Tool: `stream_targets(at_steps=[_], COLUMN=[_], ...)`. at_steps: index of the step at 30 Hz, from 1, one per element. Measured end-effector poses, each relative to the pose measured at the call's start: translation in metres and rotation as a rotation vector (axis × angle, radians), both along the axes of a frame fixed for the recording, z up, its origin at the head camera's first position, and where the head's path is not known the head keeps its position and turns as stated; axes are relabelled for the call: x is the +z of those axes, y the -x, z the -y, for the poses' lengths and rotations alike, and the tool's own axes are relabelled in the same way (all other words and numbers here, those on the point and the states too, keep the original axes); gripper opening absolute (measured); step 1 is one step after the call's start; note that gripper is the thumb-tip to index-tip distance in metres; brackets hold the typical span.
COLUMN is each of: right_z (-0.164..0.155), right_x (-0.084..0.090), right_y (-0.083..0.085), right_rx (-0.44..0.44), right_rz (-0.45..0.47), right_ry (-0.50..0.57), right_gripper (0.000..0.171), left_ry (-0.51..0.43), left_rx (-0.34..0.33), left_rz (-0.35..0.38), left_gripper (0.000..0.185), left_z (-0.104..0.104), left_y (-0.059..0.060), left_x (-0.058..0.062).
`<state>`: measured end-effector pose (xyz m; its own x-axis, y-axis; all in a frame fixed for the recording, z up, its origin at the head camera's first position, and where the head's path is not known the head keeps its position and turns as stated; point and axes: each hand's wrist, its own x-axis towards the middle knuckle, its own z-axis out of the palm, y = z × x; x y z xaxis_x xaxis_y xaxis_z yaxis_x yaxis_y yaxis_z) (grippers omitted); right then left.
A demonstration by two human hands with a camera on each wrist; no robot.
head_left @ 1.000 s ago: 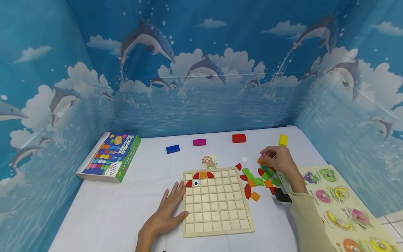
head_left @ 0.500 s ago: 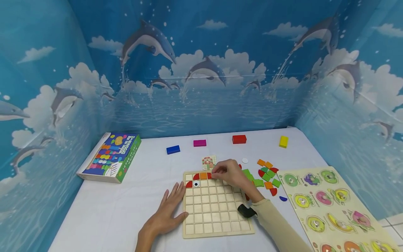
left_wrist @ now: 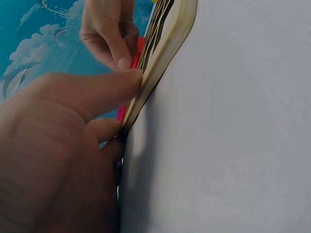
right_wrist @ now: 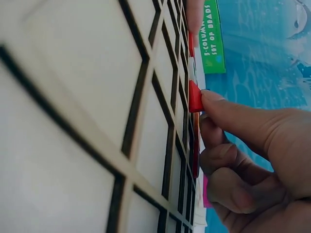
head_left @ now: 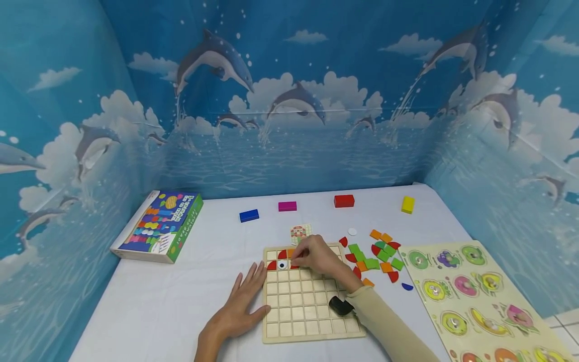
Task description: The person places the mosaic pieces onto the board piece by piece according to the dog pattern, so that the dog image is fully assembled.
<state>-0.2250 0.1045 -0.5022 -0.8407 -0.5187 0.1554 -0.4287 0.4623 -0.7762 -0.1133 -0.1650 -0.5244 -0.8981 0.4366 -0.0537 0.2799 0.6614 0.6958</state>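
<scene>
A wooden grid board [head_left: 312, 301] lies on the white table, with a few red and orange pieces and an eye piece [head_left: 282, 264] in its top left cells. My left hand [head_left: 239, 306] lies flat beside the board, fingers straight against its left edge [left_wrist: 165, 48]. Over the board's upper rows, my right hand [head_left: 299, 261] pinches a small red piece [right_wrist: 195, 97] and holds it down at the grid [right_wrist: 73, 97], just right of the eye piece. Its fingers are curled.
Loose green, red and orange pieces [head_left: 375, 254] lie right of the board, a pattern card [head_left: 300, 233] behind it. Blue [head_left: 249, 215], magenta [head_left: 287, 206], red [head_left: 344, 201] and yellow [head_left: 407, 204] blocks stand farther back. A bead box [head_left: 158, 226] lies left, a peg puzzle [head_left: 479, 296] right.
My right hand left the loose pile, crossed to the board's top row, then shifted down and left with the red piece. The left hand stayed put.
</scene>
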Motion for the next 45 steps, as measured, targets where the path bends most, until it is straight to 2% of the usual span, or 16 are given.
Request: stream_targets(at_steps=[13, 21, 23, 28, 31, 34, 40, 45], right_z=[0.007, 0.002, -0.004, -0.034, -0.060, -0.083, -0.115, -0.128], right_x=[0.005, 0.011, 0.011, 0.013, 0.014, 0.013, 0.003, -0.004], right_y=[-0.002, -0.001, 0.002, 0.013, 0.019, 0.026, 0.036, 0.042], right_rx=[-0.007, -0.047, -0.051, -0.086, -0.143, -0.246, -0.484, -0.566], right_rz=[-0.031, 0.031, 0.008, -0.124, -0.154, -0.145, -0.031, 0.051], right_ry=[-0.050, -0.065, -0.035, 0.009, 0.004, -0.004, -0.052, -0.123], right_gripper=[0.013, 0.011, 0.009, 0.003, 0.012, 0.018, 0.024, 0.038], left_ry=[-0.002, 0.000, -0.008, -0.019, -0.023, -0.029, -0.051, -0.048], left_rx=[0.004, 0.003, 0.007, 0.000, -0.003, -0.003, -0.010, -0.017], left_rz=[-0.006, -0.007, -0.005, -0.008, -0.017, -0.025, -0.040, -0.040], left_gripper=[0.088, 0.088, 0.088, 0.088, 0.088, 0.088, 0.089, 0.089], left_z=[0.001, 0.000, 0.000, -0.003, -0.004, -0.004, -0.001, 0.000], left_y=[0.001, 0.001, 0.001, 0.001, 0.002, 0.002, -0.001, -0.002], left_x=[0.001, 0.000, 0.000, 0.001, 0.001, 0.001, -0.001, -0.001])
